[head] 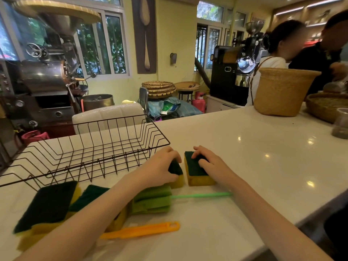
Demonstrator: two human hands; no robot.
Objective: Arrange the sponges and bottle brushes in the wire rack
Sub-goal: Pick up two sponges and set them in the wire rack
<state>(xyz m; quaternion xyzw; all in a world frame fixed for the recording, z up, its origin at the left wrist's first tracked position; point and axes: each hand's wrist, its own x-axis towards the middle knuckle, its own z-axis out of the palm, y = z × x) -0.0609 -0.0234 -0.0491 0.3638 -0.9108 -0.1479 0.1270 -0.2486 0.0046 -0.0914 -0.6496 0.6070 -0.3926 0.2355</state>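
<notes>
A: Hands?
B: Left hand (162, 166) grips the left sponge (176, 168), right hand (208, 162) curls over the right sponge (194, 171) — both on the desk (244, 147).
A: Rack?
B: Rack (113, 119) lies left — left hand nearer.

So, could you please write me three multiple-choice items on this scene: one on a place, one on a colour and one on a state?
1. Where does the wire rack stand?
A) on the counter, left of the left hand
B) on the floor
C) on a shelf overhead

2. What colour is the brush handle nearest the person?
A) blue
B) orange
C) white

3. What does the rack hold?
A) two sponges
B) a brush
C) nothing

Answers:
1 A, it sits on the white top beside that hand.
2 B, the orange handle lies closest to the front edge.
3 C, only counter shows through its wires, and the sponge that the left hand grips is outside it.
</notes>
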